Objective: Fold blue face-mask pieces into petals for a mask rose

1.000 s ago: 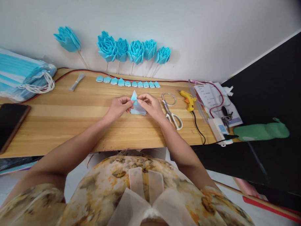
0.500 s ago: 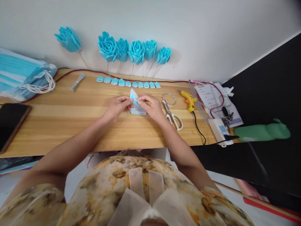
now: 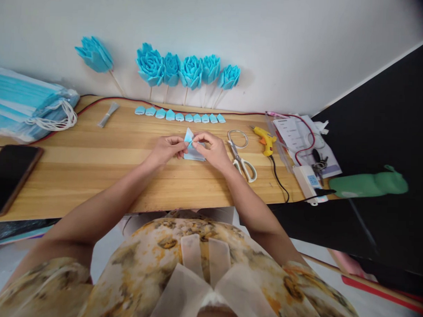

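Note:
Both hands meet over the middle of the wooden table point(image 3: 93, 163). My left hand point(image 3: 166, 150) and my right hand point(image 3: 212, 149) pinch a small light-blue fabric piece point(image 3: 189, 138) between thumbs and fingertips, its point standing up. Under it lie a few more pale blue fabric pieces point(image 3: 194, 154) on the wood. Behind the hands runs a row of several folded blue petals point(image 3: 180, 116). Several finished blue fabric roses on sticks point(image 3: 186, 72) lean on the white wall, with one more rose point(image 3: 94, 55) further left.
Scissors point(image 3: 241, 155) lie just right of my right hand, then a yellow glue gun point(image 3: 264, 139) with its cord. A stack of blue face masks point(image 3: 26, 103) and a black phone point(image 3: 8, 177) sit at left. Papers, keys and a green bottle point(image 3: 368, 183) are at right.
The fabric piece has shifted slightly between my fingertips, its tip tilting left and back again. Both hands stay in the same place.

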The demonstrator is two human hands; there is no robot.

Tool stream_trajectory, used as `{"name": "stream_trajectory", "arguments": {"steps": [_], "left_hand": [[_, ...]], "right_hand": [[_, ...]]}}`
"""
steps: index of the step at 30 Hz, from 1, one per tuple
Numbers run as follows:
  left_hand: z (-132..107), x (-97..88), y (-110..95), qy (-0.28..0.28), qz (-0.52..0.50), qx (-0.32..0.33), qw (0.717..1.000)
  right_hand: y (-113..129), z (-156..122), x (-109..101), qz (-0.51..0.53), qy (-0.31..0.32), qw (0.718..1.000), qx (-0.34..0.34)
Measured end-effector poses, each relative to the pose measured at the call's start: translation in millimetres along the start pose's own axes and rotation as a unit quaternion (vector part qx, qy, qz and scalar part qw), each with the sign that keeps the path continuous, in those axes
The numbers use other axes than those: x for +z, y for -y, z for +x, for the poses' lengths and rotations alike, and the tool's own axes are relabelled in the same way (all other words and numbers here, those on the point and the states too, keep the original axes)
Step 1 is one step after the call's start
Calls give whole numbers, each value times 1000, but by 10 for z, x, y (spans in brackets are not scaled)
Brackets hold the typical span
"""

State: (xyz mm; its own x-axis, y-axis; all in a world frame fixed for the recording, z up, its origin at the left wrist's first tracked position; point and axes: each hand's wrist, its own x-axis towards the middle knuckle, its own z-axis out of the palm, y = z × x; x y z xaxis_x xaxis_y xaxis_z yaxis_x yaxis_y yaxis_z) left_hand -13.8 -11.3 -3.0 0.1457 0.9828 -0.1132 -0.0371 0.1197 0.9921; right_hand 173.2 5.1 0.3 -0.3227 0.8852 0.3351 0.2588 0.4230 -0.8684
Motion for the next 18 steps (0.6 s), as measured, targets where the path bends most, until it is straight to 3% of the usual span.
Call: {"name": "stream_trajectory", "arguments": {"steps": [18], "left_hand": [[-14,20,-2,17,15,9,1000]], "right_hand": [[-61,4,38,49,1,998,48]]}}
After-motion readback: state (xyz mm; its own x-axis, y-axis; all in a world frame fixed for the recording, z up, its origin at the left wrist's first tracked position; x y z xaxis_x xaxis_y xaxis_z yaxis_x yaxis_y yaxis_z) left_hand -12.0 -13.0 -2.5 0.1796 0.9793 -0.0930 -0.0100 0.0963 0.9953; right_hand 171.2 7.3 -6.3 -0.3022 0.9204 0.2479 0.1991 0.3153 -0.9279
